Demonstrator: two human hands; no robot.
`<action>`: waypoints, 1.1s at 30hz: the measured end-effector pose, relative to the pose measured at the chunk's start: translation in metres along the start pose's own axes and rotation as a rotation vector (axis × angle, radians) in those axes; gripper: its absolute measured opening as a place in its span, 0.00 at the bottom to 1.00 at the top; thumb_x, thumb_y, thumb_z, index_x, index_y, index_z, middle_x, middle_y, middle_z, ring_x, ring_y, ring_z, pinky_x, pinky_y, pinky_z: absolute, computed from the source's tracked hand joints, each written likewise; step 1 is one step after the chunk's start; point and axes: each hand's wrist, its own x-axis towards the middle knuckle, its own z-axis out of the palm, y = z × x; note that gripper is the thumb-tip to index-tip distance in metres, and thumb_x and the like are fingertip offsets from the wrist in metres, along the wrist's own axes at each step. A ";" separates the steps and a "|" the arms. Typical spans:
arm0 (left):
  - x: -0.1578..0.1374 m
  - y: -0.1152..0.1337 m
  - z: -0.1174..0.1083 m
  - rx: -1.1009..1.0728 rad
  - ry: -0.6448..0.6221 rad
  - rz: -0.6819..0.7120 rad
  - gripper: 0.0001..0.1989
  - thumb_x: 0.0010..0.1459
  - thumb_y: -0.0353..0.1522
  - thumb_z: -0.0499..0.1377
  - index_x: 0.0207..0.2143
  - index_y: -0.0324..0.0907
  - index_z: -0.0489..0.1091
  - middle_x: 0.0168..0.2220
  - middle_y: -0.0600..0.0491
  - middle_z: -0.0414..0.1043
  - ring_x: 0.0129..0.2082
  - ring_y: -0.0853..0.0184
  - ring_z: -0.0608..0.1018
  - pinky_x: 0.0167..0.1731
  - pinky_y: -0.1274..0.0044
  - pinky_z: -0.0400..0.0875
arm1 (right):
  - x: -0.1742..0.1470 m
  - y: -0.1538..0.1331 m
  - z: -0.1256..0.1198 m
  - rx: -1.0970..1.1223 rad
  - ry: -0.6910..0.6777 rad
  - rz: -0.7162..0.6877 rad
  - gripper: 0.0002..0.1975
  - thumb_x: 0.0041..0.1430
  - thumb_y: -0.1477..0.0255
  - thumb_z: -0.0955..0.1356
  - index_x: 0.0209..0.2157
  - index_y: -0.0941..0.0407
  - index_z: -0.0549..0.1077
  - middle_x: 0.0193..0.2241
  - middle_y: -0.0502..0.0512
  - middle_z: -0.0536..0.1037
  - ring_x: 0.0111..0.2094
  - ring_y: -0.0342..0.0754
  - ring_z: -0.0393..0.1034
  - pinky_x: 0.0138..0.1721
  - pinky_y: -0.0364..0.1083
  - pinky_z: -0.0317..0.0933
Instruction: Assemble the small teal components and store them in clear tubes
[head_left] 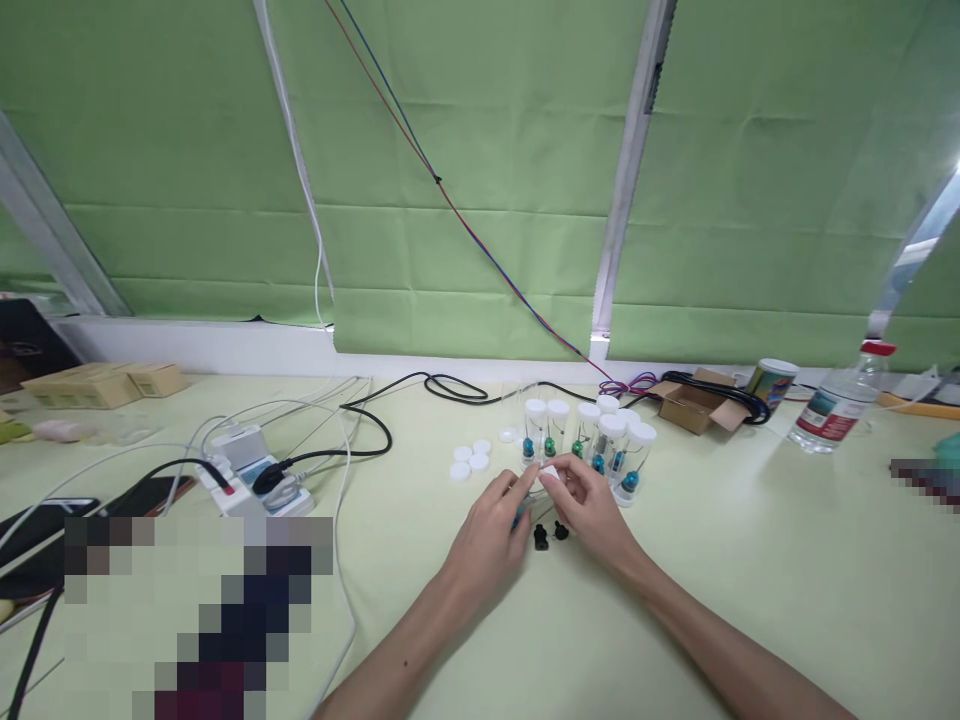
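Note:
My left hand is closed around a clear vial that its fingers mostly hide; a bit of teal shows inside. At the vial's upper end, my right hand pinches a white cap. Whether the cap sits fully on the vial I cannot tell. Just beyond both hands stand several clear vials with white caps, each with a small blue or green piece inside. Below my fingers lie two small black parts. Several loose white caps lie to the left of the vials.
On the left are a white power strip with plugs and tangled cables, and cardboard boxes. At the back right sit an open small carton, coiled black cable, a can and a plastic bottle. Green blinds hang behind the table.

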 end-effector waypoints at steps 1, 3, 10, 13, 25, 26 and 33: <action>0.000 0.000 0.000 0.003 -0.005 -0.005 0.30 0.60 0.25 0.49 0.64 0.50 0.55 0.40 0.49 0.65 0.37 0.65 0.71 0.37 0.75 0.69 | 0.000 0.000 0.000 0.002 -0.001 -0.002 0.14 0.60 0.58 0.66 0.38 0.55 0.70 0.20 0.44 0.60 0.19 0.41 0.56 0.20 0.41 0.52; 0.000 0.001 -0.001 0.006 -0.014 -0.017 0.30 0.60 0.25 0.49 0.64 0.50 0.54 0.40 0.49 0.65 0.37 0.64 0.71 0.37 0.75 0.69 | -0.001 0.000 0.000 0.000 -0.002 -0.006 0.14 0.60 0.59 0.66 0.38 0.55 0.71 0.20 0.45 0.60 0.19 0.41 0.56 0.20 0.41 0.52; 0.000 0.005 -0.002 0.003 -0.030 -0.040 0.29 0.60 0.25 0.49 0.63 0.49 0.56 0.40 0.50 0.65 0.36 0.65 0.71 0.36 0.75 0.68 | -0.001 -0.002 -0.001 -0.030 -0.010 -0.020 0.13 0.61 0.59 0.65 0.38 0.55 0.70 0.22 0.44 0.58 0.21 0.41 0.56 0.21 0.41 0.52; 0.000 0.004 -0.002 -0.008 -0.018 -0.036 0.29 0.60 0.24 0.49 0.63 0.50 0.56 0.39 0.50 0.65 0.34 0.66 0.70 0.36 0.75 0.68 | 0.000 -0.002 -0.001 -0.048 -0.015 -0.028 0.12 0.61 0.60 0.66 0.38 0.55 0.70 0.22 0.45 0.57 0.21 0.41 0.56 0.21 0.41 0.52; 0.000 0.004 -0.003 -0.011 -0.033 -0.037 0.30 0.59 0.23 0.49 0.63 0.51 0.56 0.38 0.52 0.63 0.33 0.67 0.69 0.36 0.76 0.67 | -0.001 -0.002 -0.001 -0.048 -0.040 -0.042 0.12 0.62 0.61 0.65 0.39 0.55 0.71 0.23 0.46 0.59 0.22 0.41 0.57 0.21 0.41 0.53; 0.000 0.004 -0.003 -0.013 -0.034 -0.037 0.30 0.60 0.23 0.49 0.62 0.51 0.56 0.38 0.52 0.63 0.33 0.67 0.69 0.36 0.76 0.67 | -0.001 -0.002 -0.001 -0.047 -0.040 -0.045 0.12 0.62 0.61 0.65 0.39 0.55 0.71 0.23 0.46 0.59 0.22 0.42 0.57 0.21 0.41 0.53; 0.000 0.003 -0.002 -0.016 -0.022 -0.025 0.30 0.60 0.23 0.50 0.63 0.52 0.56 0.38 0.52 0.64 0.34 0.67 0.69 0.36 0.76 0.67 | -0.001 -0.002 -0.002 -0.052 -0.043 -0.057 0.11 0.62 0.62 0.65 0.40 0.55 0.70 0.23 0.46 0.60 0.22 0.42 0.58 0.22 0.41 0.54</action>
